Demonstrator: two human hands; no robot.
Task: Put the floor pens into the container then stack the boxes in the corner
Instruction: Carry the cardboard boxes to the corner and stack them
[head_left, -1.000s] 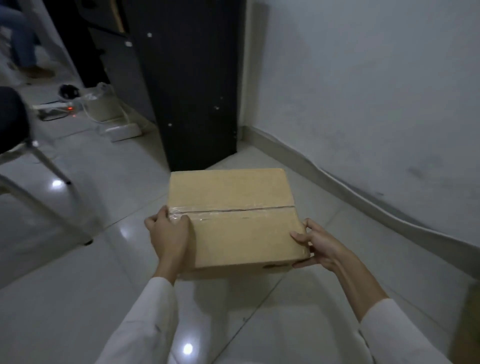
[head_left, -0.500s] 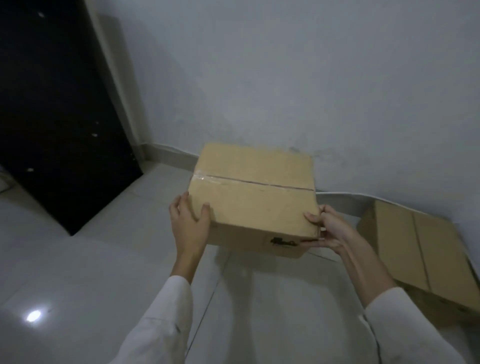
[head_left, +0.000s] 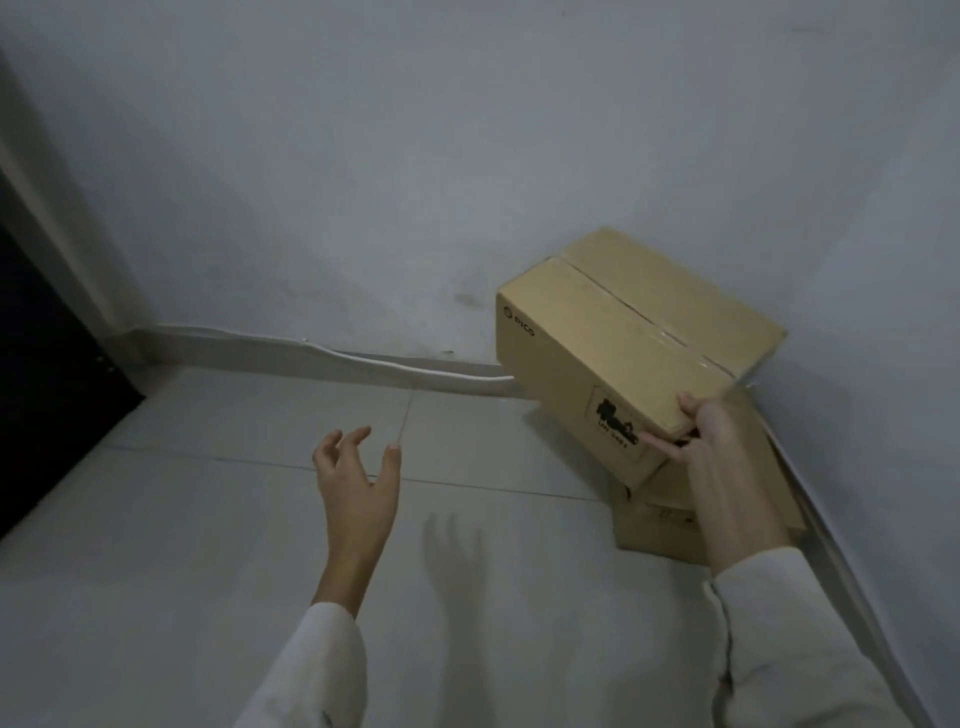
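A taped cardboard box (head_left: 623, 332) with a black label rests tilted on top of a lower cardboard box (head_left: 660, 514) in the room's corner at the right. My right hand (head_left: 701, 436) grips the upper box at its near right corner, thumb on top and fingers under the edge. My left hand (head_left: 358, 478) hovers over the floor tiles to the left of the boxes, fingers spread and holding nothing. No pens or container show in this view.
Pale walls meet in the corner behind the boxes, with a skirting board (head_left: 291, 353) and a thin white cable along it. A dark cabinet (head_left: 41, 395) fills the left edge. Glossy floor tiles (head_left: 208, 519) spread in front of me.
I carried the box rightwards from the cabinet side to the corner and set it on the lower box. My left hand has let go and pulled back; my right hand still grips it.
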